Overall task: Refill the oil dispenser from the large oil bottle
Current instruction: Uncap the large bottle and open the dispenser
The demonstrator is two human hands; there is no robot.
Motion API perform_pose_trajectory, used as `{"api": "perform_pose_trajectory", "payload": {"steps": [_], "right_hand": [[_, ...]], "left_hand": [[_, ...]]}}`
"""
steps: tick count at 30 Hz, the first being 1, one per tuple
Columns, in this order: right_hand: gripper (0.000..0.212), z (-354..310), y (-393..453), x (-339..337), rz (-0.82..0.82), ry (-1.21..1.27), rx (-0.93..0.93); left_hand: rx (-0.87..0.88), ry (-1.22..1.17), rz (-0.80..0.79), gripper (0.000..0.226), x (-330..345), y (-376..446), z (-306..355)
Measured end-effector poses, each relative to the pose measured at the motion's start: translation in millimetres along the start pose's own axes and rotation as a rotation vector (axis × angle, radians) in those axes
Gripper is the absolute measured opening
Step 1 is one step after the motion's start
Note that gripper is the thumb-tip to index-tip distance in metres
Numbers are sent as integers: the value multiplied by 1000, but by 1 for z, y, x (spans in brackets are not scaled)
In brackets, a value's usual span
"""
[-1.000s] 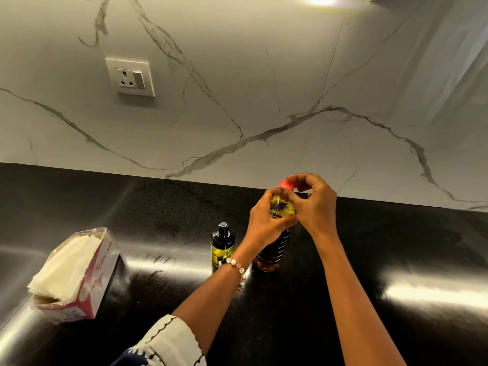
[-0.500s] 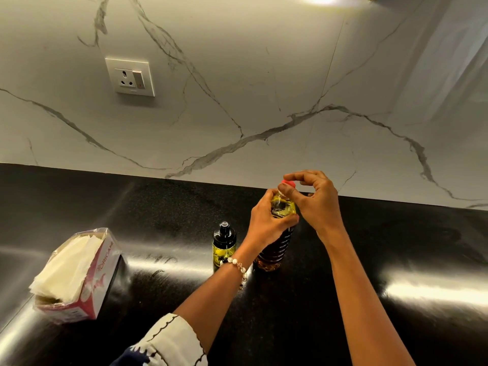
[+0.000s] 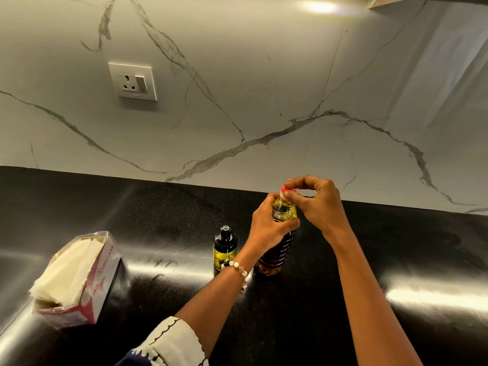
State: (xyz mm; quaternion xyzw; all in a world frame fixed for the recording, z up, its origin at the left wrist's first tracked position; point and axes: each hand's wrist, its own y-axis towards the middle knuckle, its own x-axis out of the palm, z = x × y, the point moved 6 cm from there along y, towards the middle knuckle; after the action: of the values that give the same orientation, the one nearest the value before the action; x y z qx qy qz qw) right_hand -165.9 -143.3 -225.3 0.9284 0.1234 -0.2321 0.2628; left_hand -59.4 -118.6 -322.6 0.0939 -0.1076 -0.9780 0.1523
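The large oil bottle (image 3: 274,253) is stood upright on the black countertop (image 3: 158,215), and it serves here as the landmark. Its upper part, where yellow oil shows through the clear plastic, is gripped by the left hand (image 3: 266,228), whose fingers are wrapped round the shoulder of the bottle. Its red cap (image 3: 284,189) is pinched at the top by the curled thumb and fingers of the right hand (image 3: 317,204), which is held just above and to the right of the bottle's neck. Whether the cap is seated on the neck or already loosened cannot be told. The oil dispenser (image 3: 224,249), a small bottle with a black top and yellow oil in its lower part, is stood just to the left of the large bottle, not touched by either hand. A beaded bracelet (image 3: 239,270) is worn on the left wrist, in front of the bottle's base. Well to the left of the bottle, an opened box of tissues (image 3: 76,281) is laid on the countertop. Behind the bottle, a marble-patterned wall (image 3: 264,88) is seen, with a socket (image 3: 133,81) set up and to the left.
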Motion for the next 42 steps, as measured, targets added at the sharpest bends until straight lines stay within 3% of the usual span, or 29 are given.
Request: {"api": "perform_pose_trajectory", "payload": {"steps": [4,9,16,21,24,29,34,37,42], "right_hand": [[25,0,0,-2,97,-70,-21],[22,-1,-4,0,158,-104,-49],[22,1,-1,2,4,-59,-33],[39,-3,2,5,96,-108,-56],[31,-2,1,5,132,-148,-57],[20,-3,2,5,35,-122,-67],[28,-4,4,3,-73,-64,-52],[34,-5,6,2,-29,-84,-60],[28,-9,7,1,14,-163,-122]], "left_hand": [[2,5,-4,57,0,1,0],[20,15,7,56,0,1,0],[17,11,0,54,0,1,-1],[19,14,-1,61,0,0,2],[15,23,-1,58,-1,0,4],[10,27,3,55,-1,0,2],[1,21,-4,56,-1,0,1],[-10,21,-9,65,0,1,1],[-5,30,-10,58,0,0,3]]}}
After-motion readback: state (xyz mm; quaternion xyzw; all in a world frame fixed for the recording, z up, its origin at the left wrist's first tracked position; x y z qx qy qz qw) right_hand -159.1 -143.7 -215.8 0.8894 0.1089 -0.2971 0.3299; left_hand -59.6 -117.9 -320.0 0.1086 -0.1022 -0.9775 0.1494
